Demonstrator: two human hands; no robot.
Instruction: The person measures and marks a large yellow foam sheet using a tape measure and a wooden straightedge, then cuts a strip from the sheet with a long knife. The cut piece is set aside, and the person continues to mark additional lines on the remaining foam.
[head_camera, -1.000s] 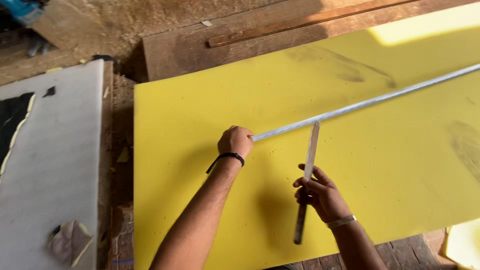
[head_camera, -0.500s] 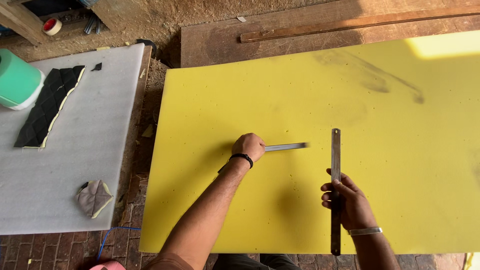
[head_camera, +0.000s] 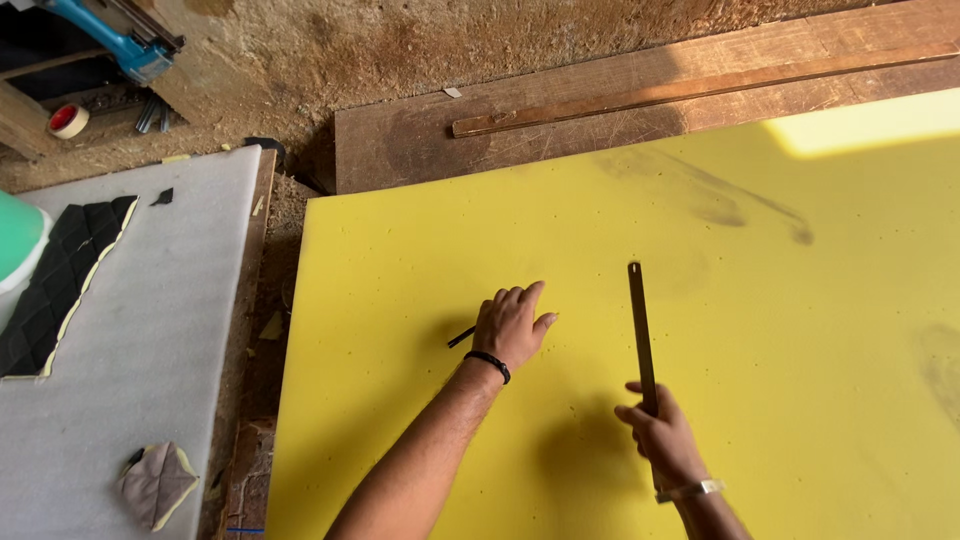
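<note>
A dark pen (head_camera: 461, 337) is being gripped by the left hand (head_camera: 512, 325) on the yellow foam sheet (head_camera: 420, 270) — a flat metal ruler (head_camera: 640, 335) is being pinched by right hand (head_camera: 658, 432) fingers, laid on the sheet.

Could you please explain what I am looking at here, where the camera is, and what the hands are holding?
There is no machine: a person works with two bare hands, filmed by a camera worn on the head and looking down. The left hand rests on a big yellow foam sheet and holds a thin dark pencil-like stick. The right hand grips a long dark metal ruler lying on the sheet. To the left lies a white foam sheet with a black quilted piece on it. Wooden planks lie beyond.
</note>
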